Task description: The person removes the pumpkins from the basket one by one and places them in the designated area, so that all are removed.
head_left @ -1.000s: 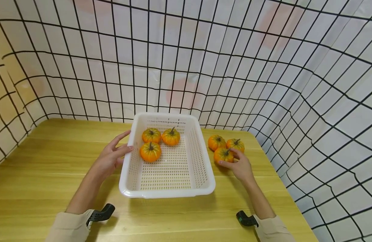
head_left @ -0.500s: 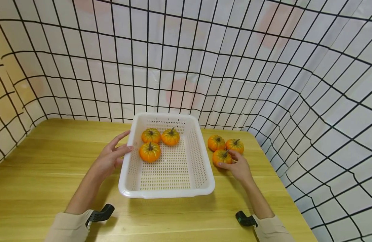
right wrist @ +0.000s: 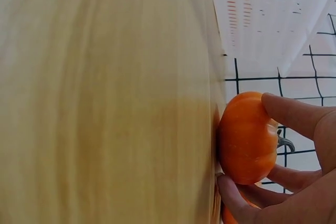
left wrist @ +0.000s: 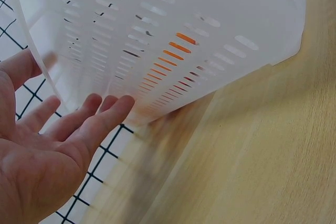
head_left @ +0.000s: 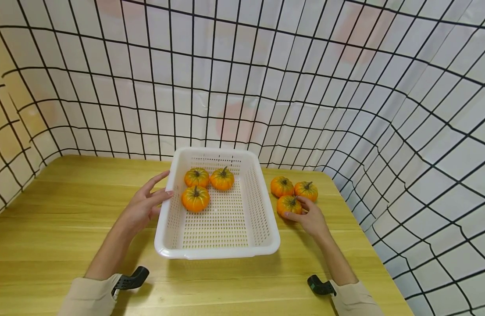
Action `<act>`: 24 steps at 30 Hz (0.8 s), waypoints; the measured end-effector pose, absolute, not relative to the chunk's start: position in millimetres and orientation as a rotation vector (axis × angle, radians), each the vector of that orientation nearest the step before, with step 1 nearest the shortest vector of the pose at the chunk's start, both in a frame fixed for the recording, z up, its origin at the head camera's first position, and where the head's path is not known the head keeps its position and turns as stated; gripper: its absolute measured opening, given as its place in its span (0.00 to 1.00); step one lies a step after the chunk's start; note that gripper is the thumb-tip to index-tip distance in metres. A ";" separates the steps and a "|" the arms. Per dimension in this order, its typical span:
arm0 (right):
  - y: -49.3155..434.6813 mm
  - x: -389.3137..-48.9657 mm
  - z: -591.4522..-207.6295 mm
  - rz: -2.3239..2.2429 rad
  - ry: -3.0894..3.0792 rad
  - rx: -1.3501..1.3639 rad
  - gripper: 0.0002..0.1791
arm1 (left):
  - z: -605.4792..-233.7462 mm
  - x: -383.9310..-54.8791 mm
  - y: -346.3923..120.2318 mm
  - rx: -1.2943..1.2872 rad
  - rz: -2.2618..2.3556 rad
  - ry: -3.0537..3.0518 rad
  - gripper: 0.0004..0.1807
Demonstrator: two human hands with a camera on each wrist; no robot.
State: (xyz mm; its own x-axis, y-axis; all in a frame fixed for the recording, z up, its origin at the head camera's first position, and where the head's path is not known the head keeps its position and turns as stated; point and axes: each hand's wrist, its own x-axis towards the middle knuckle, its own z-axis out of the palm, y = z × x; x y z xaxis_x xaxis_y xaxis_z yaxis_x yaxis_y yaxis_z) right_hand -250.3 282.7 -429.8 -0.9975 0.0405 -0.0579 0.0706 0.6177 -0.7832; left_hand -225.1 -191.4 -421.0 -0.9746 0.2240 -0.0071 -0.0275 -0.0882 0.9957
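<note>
A white perforated plastic basket [head_left: 216, 253] stands on the wooden table in the head view, with three small orange pumpkins [head_left: 195, 199] grouped in its left part. My left hand [head_left: 140, 206] holds the basket's left side; in the left wrist view the thumb hooks over the rim and the fingertips [left wrist: 123, 103] lie along the outer wall. Right of the basket, my right hand [head_left: 314, 219] grips a mini pumpkin [right wrist: 247, 139] between thumb and fingers. That pumpkin rests low at the table surface, its dark stem facing up. Two more pumpkins [head_left: 282, 186] sit right behind it.
Black wire grid panels [head_left: 226, 87] backed by white sheeting enclose the wooden table [head_left: 69, 210] at the back and sides. The table's right edge runs close beyond the loose pumpkins. Both sleeves carry a black wrist mount [head_left: 133, 278].
My right hand has shifted the gripped pumpkin slightly left, then stayed there over the last half second. The left hand and basket stay nearly in place.
</note>
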 end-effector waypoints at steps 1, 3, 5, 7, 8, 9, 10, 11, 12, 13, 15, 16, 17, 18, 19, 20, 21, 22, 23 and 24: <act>282.7 -250.2 -429.6 -1.352 2.793 0.094 0.45 | -421.0 -225.0 -191.4 0.218 2.188 1.997 0.40; 282.7 -250.4 -429.8 -1.345 2.792 0.098 0.45 | -421.2 -225.1 -191.4 0.219 2.191 1.993 0.40; 283.2 -251.2 -430.4 -1.340 2.791 0.100 0.46 | -421.3 -225.1 -191.3 0.221 2.192 1.990 0.40; 283.5 -251.6 -431.0 -1.328 2.792 0.103 0.46 | -421.4 -225.2 -191.3 0.225 2.194 1.984 0.40; 283.6 -251.7 -431.1 -1.324 2.792 0.107 0.46 | -421.4 -225.2 -191.4 0.226 2.194 1.983 0.40; 283.7 -251.7 -431.2 -1.320 2.792 0.107 0.47 | -421.5 -225.2 -191.4 0.226 2.193 1.983 0.40; 283.7 -251.7 -431.2 -1.317 2.793 0.108 0.47 | -421.5 -225.2 -191.5 0.225 2.192 1.983 0.40; 283.8 -251.7 -431.2 -1.312 2.793 0.107 0.47 | -421.5 -225.2 -191.5 0.224 2.192 1.984 0.40; 283.8 -251.7 -431.1 -1.310 2.793 0.108 0.47 | -421.6 -225.2 -191.6 0.223 2.190 1.986 0.40; 283.8 -251.7 -431.1 -1.310 2.793 0.110 0.47 | -421.6 -225.2 -191.6 0.222 2.189 1.988 0.40; 283.5 -251.7 -431.0 -1.310 2.793 0.110 0.47 | -421.7 -225.4 -191.6 0.220 2.190 1.986 0.40; 283.5 -251.7 -430.9 -1.310 2.793 0.110 0.47 | -421.8 -225.5 -191.5 0.221 2.192 1.983 0.40; 283.3 -251.6 -430.8 -1.311 2.794 0.110 0.48 | -421.8 -225.6 -191.5 0.222 2.194 1.981 0.40; 283.2 -251.5 -430.6 -1.313 2.793 0.111 0.48 | -421.9 -225.7 -191.4 0.223 2.195 1.979 0.40; 283.0 -251.3 -430.4 -1.315 2.792 0.111 0.48 | -421.9 -225.7 -191.4 0.224 2.197 1.975 0.40; 282.9 -251.2 -430.2 -1.316 2.791 0.111 0.48 | -422.0 -225.8 -191.3 0.224 2.197 1.974 0.40; 282.9 -251.0 -430.0 -1.317 2.789 0.112 0.48 | -422.0 -225.8 -191.3 0.225 2.197 1.974 0.40; 282.8 -250.8 -429.7 -1.319 2.788 0.113 0.48 | -422.1 -225.8 -191.3 0.225 2.197 1.975 0.40; 282.7 -250.6 -429.2 -1.321 2.785 0.114 0.49 | -422.1 -225.8 -191.4 0.225 2.197 1.975 0.40; 282.7 -250.2 -428.7 -1.323 2.781 0.117 0.49 | -422.2 -225.7 -191.4 0.226 2.195 1.977 0.40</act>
